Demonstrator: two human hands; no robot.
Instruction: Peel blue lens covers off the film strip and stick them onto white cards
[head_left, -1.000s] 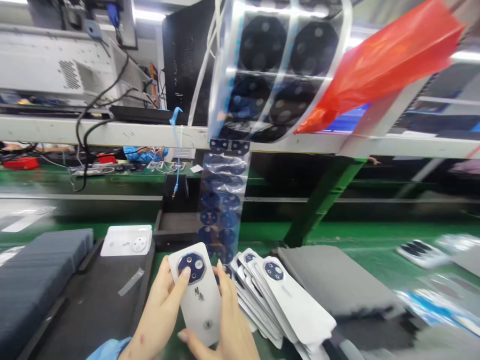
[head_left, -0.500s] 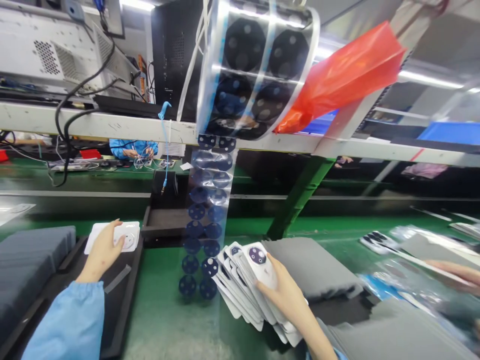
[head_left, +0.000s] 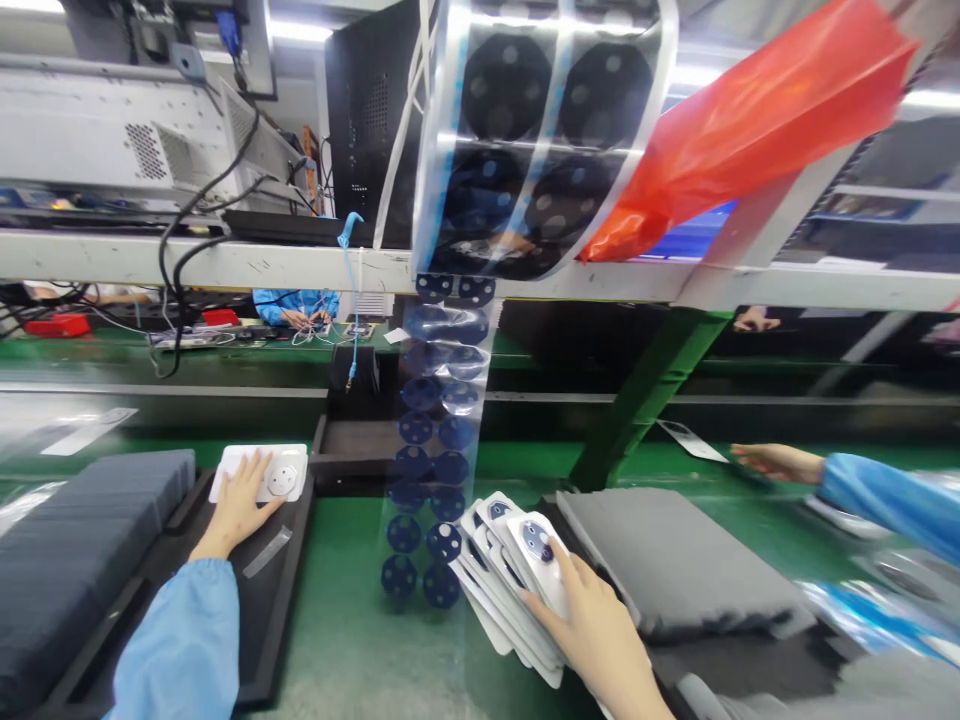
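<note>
- The hanging film strip of dark round lens stickers dangles between my hands.
- My right hand lies flat and unclenched on the fanned stack of white covers.
- My left hand rests open-fingered on the white cover atop the black tray.

We wear a light blue sleeve ending at the left wrist; both our hands are bare, ungloved.

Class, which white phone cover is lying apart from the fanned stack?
The single cover under the left hand, on the black tray; the others overlap beneath the right hand.
</note>
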